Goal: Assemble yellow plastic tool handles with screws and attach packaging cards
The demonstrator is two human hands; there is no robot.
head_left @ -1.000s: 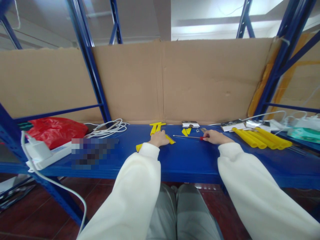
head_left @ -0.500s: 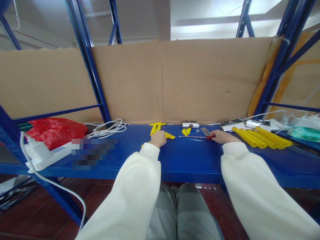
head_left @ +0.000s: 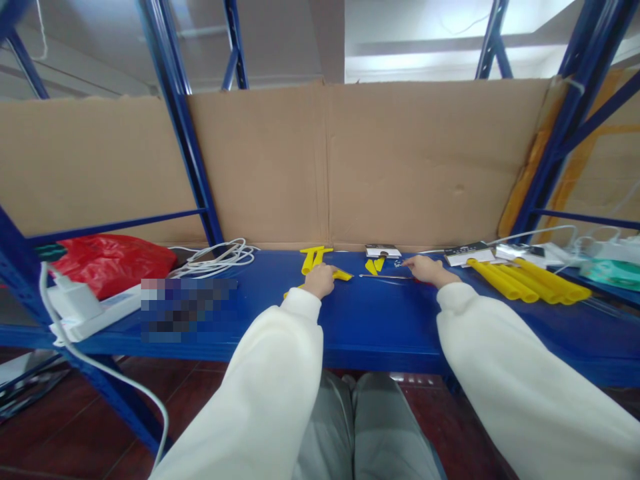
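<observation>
Head view: left grip (head_left: 320, 281) around yellow tool (head_left: 343, 275), right grip (head_left: 428, 271) unclear, shelf edge (head_left: 380, 359) nearer

Yellow tool under the left hand (head_left: 320, 281), red-handled screwdriver and small bits by the right hand (head_left: 430, 271), centre of the frame.
The yellow tool (head_left: 343, 275) lies slantwise on the blue shelf (head_left: 370, 320), its middle covered, one end showing on either side. The screwdriver (head_left: 383, 276) lies flat, its thin metal shaft pointing left and its red handle mostly hidden beneath the right hand; whether it is gripped cannot be told. Small shiny bits (head_left: 399, 263), too small to make out, lie just beside the right fingertips. Near them are two yellow wedge-shaped pieces (head_left: 371, 267), by a black-and-white card (head_left: 383, 251). Yellow T-shaped pieces (head_left: 313, 259) lie beyond the left hand.
</observation>
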